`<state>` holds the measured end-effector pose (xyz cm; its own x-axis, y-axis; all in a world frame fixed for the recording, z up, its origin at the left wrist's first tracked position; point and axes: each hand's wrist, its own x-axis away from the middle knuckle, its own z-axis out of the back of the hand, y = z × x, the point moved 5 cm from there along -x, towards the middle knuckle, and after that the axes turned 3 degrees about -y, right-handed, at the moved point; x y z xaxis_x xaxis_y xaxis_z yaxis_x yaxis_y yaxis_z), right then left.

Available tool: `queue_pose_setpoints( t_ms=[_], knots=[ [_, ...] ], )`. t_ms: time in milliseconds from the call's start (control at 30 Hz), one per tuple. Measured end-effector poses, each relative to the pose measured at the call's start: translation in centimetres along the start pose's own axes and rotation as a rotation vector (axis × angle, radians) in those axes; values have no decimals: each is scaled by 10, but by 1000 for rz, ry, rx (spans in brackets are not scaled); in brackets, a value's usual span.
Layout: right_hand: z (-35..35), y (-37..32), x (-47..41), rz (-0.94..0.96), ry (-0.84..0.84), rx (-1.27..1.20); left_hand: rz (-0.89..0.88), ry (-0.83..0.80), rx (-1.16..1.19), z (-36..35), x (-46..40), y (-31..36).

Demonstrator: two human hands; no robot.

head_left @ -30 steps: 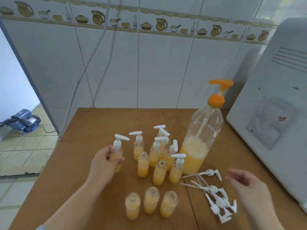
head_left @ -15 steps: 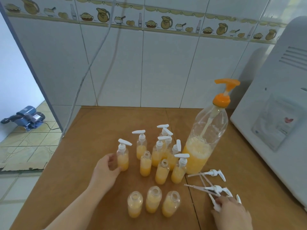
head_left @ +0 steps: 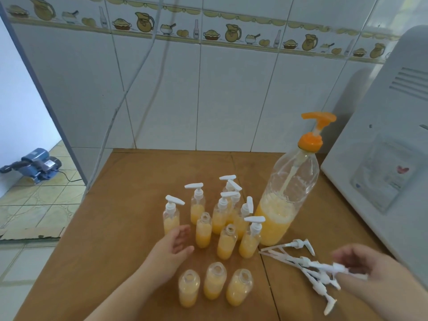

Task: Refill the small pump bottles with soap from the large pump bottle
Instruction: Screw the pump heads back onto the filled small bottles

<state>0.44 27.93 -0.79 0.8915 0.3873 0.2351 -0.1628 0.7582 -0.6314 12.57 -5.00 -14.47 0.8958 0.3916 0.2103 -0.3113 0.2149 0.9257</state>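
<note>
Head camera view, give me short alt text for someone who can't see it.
A person's right hand pinches a white pump top above a loose pile of them, while the open left hand reaches toward small bottles of orange soap on a wooden table. Some bottles are uncapped; a large orange-pump bottle stands behind.

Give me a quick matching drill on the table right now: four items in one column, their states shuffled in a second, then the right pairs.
1. large pump bottle
2. front row of three small bottles
3. left hand
4. right hand

A. open, holding nothing
B. uncapped, filled with orange soap
C. pinching a loose white pump
D. orange pump fitted, soap low in the body

Pairs: 1-D, 2-B, 3-A, 4-C
</note>
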Motion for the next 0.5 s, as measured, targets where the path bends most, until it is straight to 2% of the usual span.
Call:
queue_pose_setpoints(
  t_ms=[100, 300, 500],
  knots=[
    [15, -22, 12, 161, 71, -112, 15, -77, -26, -11, -17, 4],
    [-26, -63, 20, 386, 159, -241, 6, 8, -140, -13, -33, 12],
    [-63, -80, 11, 551, 222, -114, -93, 8, -184, -10, -21, 15]
  ],
)
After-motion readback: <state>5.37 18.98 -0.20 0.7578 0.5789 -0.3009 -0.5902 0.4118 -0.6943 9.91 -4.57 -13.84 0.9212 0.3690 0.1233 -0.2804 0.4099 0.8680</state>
